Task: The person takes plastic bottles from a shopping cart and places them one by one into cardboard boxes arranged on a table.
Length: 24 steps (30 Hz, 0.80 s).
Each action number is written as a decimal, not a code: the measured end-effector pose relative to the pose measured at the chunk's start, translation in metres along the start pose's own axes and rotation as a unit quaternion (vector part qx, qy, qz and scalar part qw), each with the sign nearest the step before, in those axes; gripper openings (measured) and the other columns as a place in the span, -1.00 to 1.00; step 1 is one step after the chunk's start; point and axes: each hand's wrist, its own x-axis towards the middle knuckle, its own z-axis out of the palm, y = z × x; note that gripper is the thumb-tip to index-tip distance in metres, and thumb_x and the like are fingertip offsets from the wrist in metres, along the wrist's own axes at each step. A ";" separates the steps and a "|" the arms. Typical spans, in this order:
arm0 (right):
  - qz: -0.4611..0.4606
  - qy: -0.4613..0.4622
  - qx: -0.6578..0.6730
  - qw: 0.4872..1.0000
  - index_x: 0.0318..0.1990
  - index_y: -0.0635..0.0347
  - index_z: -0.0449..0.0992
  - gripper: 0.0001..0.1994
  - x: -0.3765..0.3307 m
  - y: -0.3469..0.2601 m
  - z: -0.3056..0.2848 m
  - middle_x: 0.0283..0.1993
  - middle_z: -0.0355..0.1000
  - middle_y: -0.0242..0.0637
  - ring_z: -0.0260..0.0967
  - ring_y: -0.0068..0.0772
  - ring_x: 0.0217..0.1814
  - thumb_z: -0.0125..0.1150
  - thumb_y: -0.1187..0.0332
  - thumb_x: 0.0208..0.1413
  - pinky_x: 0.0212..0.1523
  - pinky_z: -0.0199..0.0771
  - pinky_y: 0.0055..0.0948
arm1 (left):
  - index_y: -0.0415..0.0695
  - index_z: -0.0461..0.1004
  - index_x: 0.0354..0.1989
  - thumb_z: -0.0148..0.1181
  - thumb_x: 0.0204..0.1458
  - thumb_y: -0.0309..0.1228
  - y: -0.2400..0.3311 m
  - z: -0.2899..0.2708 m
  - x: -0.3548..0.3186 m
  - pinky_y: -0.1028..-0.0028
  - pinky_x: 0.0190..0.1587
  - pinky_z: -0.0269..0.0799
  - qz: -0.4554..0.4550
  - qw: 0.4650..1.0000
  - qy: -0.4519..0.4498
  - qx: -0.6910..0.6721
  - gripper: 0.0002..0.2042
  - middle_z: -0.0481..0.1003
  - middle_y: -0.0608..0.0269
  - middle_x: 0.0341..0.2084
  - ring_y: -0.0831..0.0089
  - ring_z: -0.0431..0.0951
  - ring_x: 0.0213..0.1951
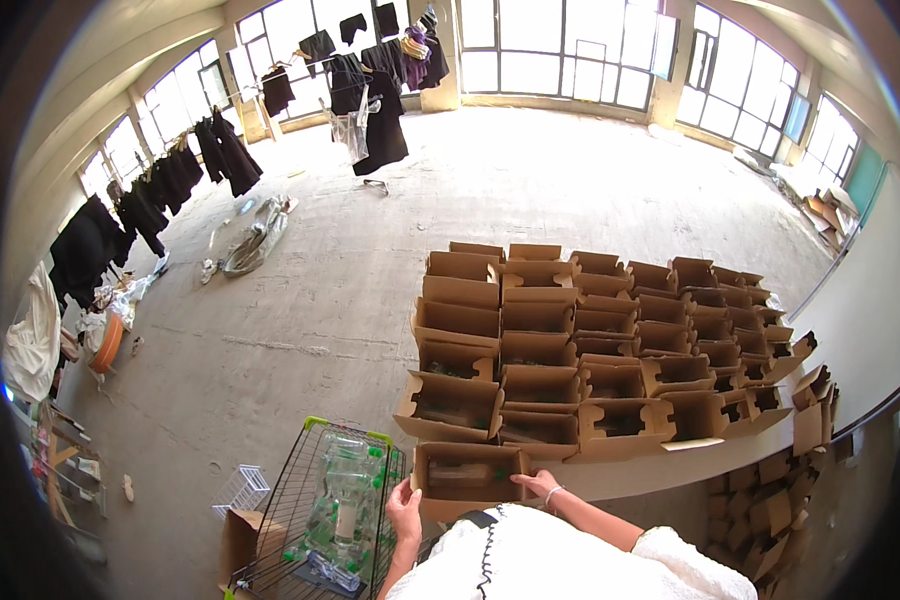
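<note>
Item: open brown cardboard box (pixel 467 472), at the near counter (pixel 630 472) edge, between my hands. Left hand (pixel 403 508) grips its left wall; right hand (pixel 538 485) its right rim. I level both grips, clear of the wire basket (pixel 300 500) beside the left.

You get bright daylight from the windows (pixel 560 50), blown out with glare, while fisheye bending and dark vignetting crowd the rim.

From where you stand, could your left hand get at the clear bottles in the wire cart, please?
Probably yes. The left hand grips the open cardboard box right beside the wire cart, whose top is open, and nothing covers the clear bottles.
</note>
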 end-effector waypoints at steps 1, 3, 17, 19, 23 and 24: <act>0.028 -0.008 0.021 0.999 -0.21 0.49 0.53 -0.24 -0.012 -0.009 -0.005 -0.21 0.50 0.01 0.48 -0.16 -0.15 0.39 -0.23 -0.17 -0.17 0.44 -0.24 | -0.36 0.42 0.07 0.23 0.02 -0.63 0.006 0.001 -0.002 0.50 -0.02 0.45 0.000 1.000 -0.007 0.029 -0.61 0.55 0.16 -0.13 0.45 0.55 -0.11; 0.013 0.033 0.087 0.996 -0.31 0.43 0.54 -0.36 -0.013 -0.005 -0.008 -0.32 0.51 -0.09 0.46 -0.26 -0.29 0.42 -0.15 -0.14 -0.26 0.43 -0.29 | -0.35 0.51 -0.09 0.22 0.03 -0.60 0.021 0.011 -0.004 0.54 -0.16 0.44 0.026 0.998 0.008 0.060 -0.76 0.56 0.32 -0.33 0.57 0.51 -0.27; -0.248 0.066 0.020 0.966 -0.25 0.19 0.34 -0.62 -0.070 -0.052 -0.004 -0.50 0.42 -0.21 0.40 -0.30 -0.44 0.22 0.04 0.18 -0.37 0.40 -0.29 | -0.31 0.50 -0.01 0.14 0.17 -0.39 0.024 -0.003 0.008 0.51 -0.18 0.39 0.049 0.987 -0.007 0.155 -0.71 0.55 0.31 -0.31 0.60 0.44 -0.29; -0.265 0.073 -0.018 0.961 -0.22 0.19 0.33 -0.64 -0.061 -0.056 -0.002 -0.48 0.42 -0.24 0.41 -0.35 -0.47 0.19 0.06 0.21 -0.38 0.41 -0.34 | -0.30 0.49 0.07 0.15 0.17 -0.43 0.030 0.005 0.002 0.52 -0.08 0.41 0.037 0.992 -0.003 0.123 -0.68 0.60 0.24 -0.19 0.58 0.50 -0.20; -0.251 0.040 0.039 0.966 -0.23 0.17 0.32 -0.71 -0.044 -0.058 -0.002 -0.50 0.39 -0.33 0.38 -0.52 -0.53 0.20 0.15 0.23 -0.49 0.40 -0.47 | -0.28 0.49 0.08 0.14 0.19 -0.43 0.023 0.013 -0.006 0.52 -0.05 0.44 0.034 0.996 0.002 0.083 -0.69 0.61 0.14 -0.14 0.50 0.57 -0.14; -0.243 0.027 0.059 0.968 -0.23 0.17 0.32 -0.73 -0.041 -0.061 -0.004 -0.51 0.37 -0.35 0.36 -0.58 -0.55 0.21 0.18 0.23 -0.52 0.39 -0.52 | -0.29 0.48 0.08 0.13 0.20 -0.41 0.027 0.015 -0.007 0.50 -0.05 0.44 0.039 0.994 -0.001 0.101 -0.68 0.61 0.10 -0.14 0.45 0.59 -0.13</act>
